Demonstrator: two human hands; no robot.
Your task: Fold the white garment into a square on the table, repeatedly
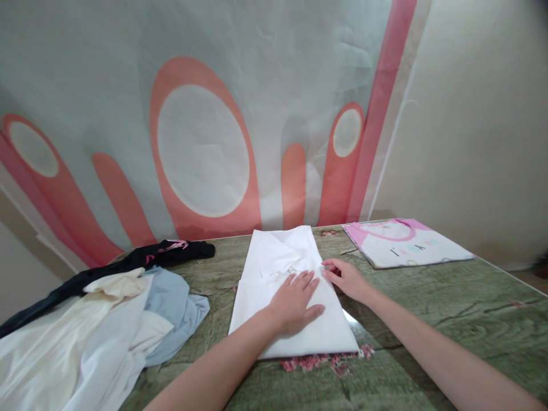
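A white garment (299,337) lies folded into a long rectangle on the table in front of me, its folded edge nearest me. Across its middle the cloth is rumpled, and a loose flap rests on the far half. My left hand (293,302) is laid flat on the garment with the fingers stretched out. At the garment's right edge, my right hand (345,278) has its thumb and fingers closed on the cloth; part of this grip is hard to make out.
A loose pile of cream, white and light blue clothes (107,331) lies at the left, with a black garment (171,254) behind it. A folded pink and white printed shirt (406,242) lies at the back right of the wood-patterned table (454,308). A patterned wall hanging (274,85) stands behind.
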